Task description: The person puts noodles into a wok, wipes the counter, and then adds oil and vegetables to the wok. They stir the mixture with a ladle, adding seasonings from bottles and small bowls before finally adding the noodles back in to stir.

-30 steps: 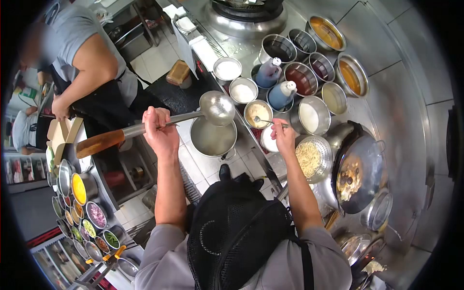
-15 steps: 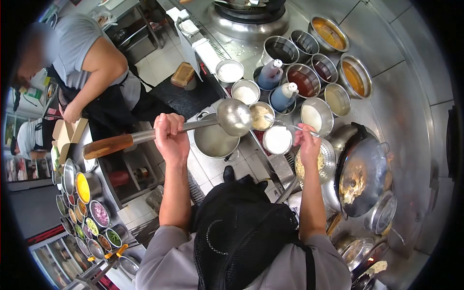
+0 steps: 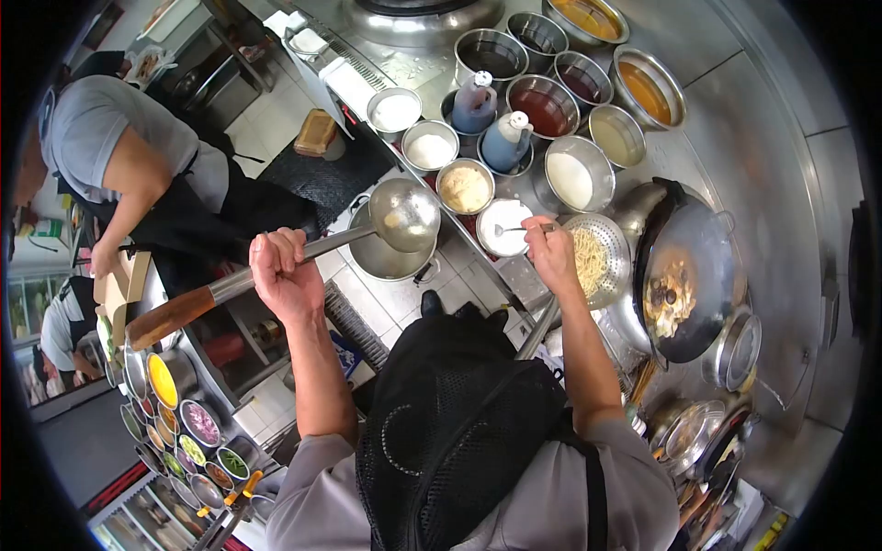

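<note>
My left hand (image 3: 287,275) is closed around the metal shaft of a ladle (image 3: 404,216) with a wooden handle end. A small pale dab shows in the ladle's bowl, which hangs above a pot (image 3: 390,257) on the floor side. In my right hand (image 3: 551,257), a small spoon (image 3: 519,229) is pinched, its tip at the bowl of white powder (image 3: 491,241). Beside that stands a bowl of pale yellowish minced seasoning (image 3: 466,186). Right of my right hand, noodles (image 3: 590,262) lie in a perforated strainer (image 3: 617,275).
A wok (image 3: 698,294) with browned food sits at the right. Sauce pots (image 3: 542,106) and two squeeze bottles (image 3: 507,142) crowd the counter. On the left are several ingredient tins (image 3: 200,422) and a co-worker (image 3: 129,156) beside a cardboard box (image 3: 124,289).
The spoon has gone from the minced seasoning bowl to the white powder bowl. A pale dab now shows in the ladle. The whole view has shifted; the co-worker leans differently.
</note>
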Tool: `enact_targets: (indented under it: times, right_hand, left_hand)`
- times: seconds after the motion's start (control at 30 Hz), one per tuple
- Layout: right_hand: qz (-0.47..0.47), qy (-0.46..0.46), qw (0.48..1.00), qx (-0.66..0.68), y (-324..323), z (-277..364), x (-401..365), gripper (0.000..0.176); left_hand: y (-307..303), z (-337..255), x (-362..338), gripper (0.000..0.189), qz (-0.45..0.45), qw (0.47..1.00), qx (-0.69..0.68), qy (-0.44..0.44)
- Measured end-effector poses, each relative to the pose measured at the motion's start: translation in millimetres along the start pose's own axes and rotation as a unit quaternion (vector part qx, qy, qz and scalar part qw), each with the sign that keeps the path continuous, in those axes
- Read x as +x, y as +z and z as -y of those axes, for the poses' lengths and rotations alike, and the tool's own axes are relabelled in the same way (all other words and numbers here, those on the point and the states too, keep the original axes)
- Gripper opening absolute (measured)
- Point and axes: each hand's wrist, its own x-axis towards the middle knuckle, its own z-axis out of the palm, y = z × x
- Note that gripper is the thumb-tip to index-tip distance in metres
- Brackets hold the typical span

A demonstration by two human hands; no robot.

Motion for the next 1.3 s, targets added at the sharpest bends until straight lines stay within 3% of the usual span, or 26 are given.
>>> enact_targets:
  times: [0.07, 0.1, 0.17, 0.33, 0.67, 1.3]
  right_hand:
    - [0.020, 0.098, 0.990, 0.103, -1.9, -5.2, -8.3, 0.034]
    - [0.020, 0.098, 0.990, 0.103, -2.8, -15.8, -11.6, 0.034]
    - [-0.021, 0.118, 0.951, 0.286, -1.0, -48.7, -17.4, 0.031]
    - [-0.053, 0.144, 0.904, 0.398, -11.9, -67.8, -31.5, 0.034]
    - [-0.079, 0.129, 0.867, 0.474, -45.4, -74.0, -55.1, 0.030]
    - [-0.116, 0.130, 0.870, 0.461, -68.1, -83.0, -60.5, 0.030]
  left_hand:
    - [-0.7, 0.0, -0.9, 0.041, 0.001, 1.000, 0.008, 0.003]
    - [-1.1, 0.0, -1.7, 0.041, 0.002, 1.000, 0.016, 0.007]
    - [1.0, 0.1, -2.8, 0.038, -0.002, 1.000, 0.003, 0.009]
    - [5.5, 2.9, -3.5, 0.036, 0.009, 1.000, 0.002, 0.007]
    - [15.7, 9.6, -6.3, 0.037, 0.026, 0.999, -0.017, -0.013]
    - [32.0, 15.7, -11.0, 0.043, 0.016, 0.998, -0.028, -0.050]
